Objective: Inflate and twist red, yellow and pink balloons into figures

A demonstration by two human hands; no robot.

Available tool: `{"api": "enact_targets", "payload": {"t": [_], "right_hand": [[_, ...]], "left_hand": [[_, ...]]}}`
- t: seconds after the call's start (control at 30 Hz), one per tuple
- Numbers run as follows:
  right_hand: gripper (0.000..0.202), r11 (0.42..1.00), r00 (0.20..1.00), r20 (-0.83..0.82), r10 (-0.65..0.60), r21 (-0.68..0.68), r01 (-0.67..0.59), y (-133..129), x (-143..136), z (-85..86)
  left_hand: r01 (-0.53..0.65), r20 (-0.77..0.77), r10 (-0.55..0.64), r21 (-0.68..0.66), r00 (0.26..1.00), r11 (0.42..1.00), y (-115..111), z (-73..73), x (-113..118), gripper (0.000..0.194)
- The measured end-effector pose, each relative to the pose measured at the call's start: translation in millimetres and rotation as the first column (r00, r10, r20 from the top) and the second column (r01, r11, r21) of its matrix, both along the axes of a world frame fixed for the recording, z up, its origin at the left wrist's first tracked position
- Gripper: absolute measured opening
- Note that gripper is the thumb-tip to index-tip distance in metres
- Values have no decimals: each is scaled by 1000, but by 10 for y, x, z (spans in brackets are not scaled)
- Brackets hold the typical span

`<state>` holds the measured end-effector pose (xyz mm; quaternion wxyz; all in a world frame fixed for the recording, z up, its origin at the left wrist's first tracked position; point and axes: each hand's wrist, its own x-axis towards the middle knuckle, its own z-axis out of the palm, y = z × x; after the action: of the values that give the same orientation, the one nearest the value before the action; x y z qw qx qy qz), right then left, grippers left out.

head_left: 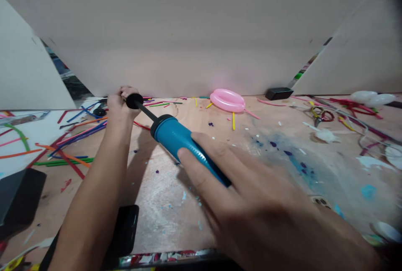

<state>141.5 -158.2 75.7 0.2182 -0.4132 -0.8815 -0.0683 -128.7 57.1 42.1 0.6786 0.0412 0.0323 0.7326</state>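
Blue plastic cylindrical hand pump (174, 138) slants above stained wooden tabletop (157, 225), black rod exposed. Right hand (251, 197) grasps its barrel; left hand (120, 101) grips the round black handle (135, 101). Pink looped balloon (226, 104) lies beyond.

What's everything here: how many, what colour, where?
Pump: 1, blue and black, centre
Balloon ring: 1, pink, back
Uninflated balloons: many, mixed, mostly left
Balloon-like blobs: 2, white, far right
Box: 1, black, back right
Block: 1, black, left edge
Phone-like slab: 1, black, front left
Scissors: 1, red-handled, right
Scraps: many, mixed, scattered
Table: 1, pale wood, underneath
Panels: 3, pale, back and sides
Left grip: 1, bare, on pump's far end
Right grip: 1, bare, on pump's barrel
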Motion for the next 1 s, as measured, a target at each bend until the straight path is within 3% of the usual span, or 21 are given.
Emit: {"api": "enact_targets", "payload": {"t": [0.1,0.2,0.3,0.53,0.63,0.83,1.0], "right_hand": [[31,978,992,79,95,178,-108,-32,-65,-70],[22,954,979,83,185,224,-199,-67,-198,-241],[17,947,979,3,204,252,-198,-63,-305,-335],[10,937,940,120,320,108,-332,64,-108,-17],[9,908,904,116,411,39,-417,147,-28,63],[14,847,850,26,527,68,-527,301,32,22],[25,801,784,-166,598,136,-583,398,41,-29]], "left_hand": [[75,-49,-74,14,996,997,-50,11,106,32],[125,-67,-122,45,990,991,-116,68,180,32],[139,-66,-136,56,989,989,-150,111,195,31],[122,-65,-122,7,990,992,-145,96,221,30],[109,-52,-107,40,993,993,-144,77,225,29],[75,-33,-72,98,997,992,-155,106,98,25],[-10,2,10,223,1000,975,-287,300,-30,28]]}}
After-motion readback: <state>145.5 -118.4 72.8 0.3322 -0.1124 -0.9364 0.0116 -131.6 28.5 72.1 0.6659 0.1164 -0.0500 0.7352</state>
